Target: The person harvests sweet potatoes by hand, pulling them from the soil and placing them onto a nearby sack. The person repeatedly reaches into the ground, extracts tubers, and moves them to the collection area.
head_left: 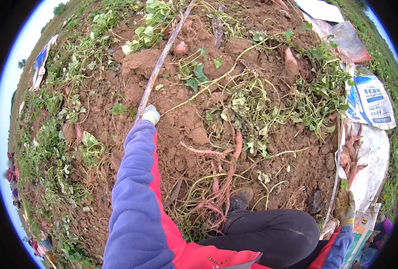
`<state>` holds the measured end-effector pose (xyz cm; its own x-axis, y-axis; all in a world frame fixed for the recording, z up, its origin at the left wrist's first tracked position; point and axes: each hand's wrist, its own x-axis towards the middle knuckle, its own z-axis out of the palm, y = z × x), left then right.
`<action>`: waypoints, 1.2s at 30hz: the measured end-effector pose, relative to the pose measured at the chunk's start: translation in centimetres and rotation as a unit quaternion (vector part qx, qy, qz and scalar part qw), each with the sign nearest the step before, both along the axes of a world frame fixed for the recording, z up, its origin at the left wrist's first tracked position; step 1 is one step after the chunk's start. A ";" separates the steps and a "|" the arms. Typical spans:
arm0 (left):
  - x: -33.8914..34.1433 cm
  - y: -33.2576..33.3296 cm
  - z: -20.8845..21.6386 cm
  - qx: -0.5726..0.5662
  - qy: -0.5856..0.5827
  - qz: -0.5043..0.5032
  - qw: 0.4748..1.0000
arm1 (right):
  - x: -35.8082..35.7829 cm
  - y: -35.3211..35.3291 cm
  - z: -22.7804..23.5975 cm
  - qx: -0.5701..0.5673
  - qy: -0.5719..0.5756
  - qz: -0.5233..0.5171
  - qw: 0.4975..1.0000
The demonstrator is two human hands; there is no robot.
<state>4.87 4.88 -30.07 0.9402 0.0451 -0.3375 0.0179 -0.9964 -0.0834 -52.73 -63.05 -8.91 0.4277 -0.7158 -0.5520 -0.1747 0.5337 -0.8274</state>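
Wooden tool handle (163, 58), long and pale, ran from the upper middle of the view down to the left hand (150, 114). That hand, in a light glove, was closed around the handle's lower end, arm stretched forward in a blue sleeve with a red stripe. The handle lay slanted over loose red-brown soil (185, 116); its far end was out of sight at the top edge, so the tool's head could not be told.

Right hand (345, 206), in a dirty yellow-brown glove, sat at the lower right, fingers curled on the edge of a white woven sack (371, 152); how tightly it gripped could not be told. A small pile of reddish sweet potatoes (350, 154) lay on that sack just above the hand.

More thin reddish roots and vines (221, 179) were spread on the soil in front of a muddy shoe (240, 197) and a bent knee in black trousers. One larger sweet potato (291, 60) lay on the soil at the upper right. Green vine leaves (315, 98) were scattered across the dug ground.
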 end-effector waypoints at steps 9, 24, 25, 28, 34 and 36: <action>-18.9 -8.4 9.4 -0.130 -0.059 0.040 0.989 | 5.2 2.8 -1.3 0.030 -0.018 0.088 0.996; -1.5 -0.5 0.1 -0.108 0.003 0.130 0.986 | 5.6 5.4 -0.7 0.020 0.058 0.082 0.995; -0.9 0.0 -0.8 -0.098 0.004 0.130 0.987 | 5.5 5.5 -0.7 0.017 0.058 0.091 0.994; 0.1 1.0 -1.5 -0.113 -0.020 0.085 0.990 | 5.6 6.0 -0.6 0.013 0.084 0.068 0.994; -0.7 1.8 0.6 -0.112 -0.010 0.004 0.994 | 6.5 6.3 -1.1 0.018 0.073 0.080 0.994; -1.6 0.5 2.2 -0.113 -0.004 -0.020 0.993 | 6.4 6.3 -1.5 0.016 0.063 0.082 0.994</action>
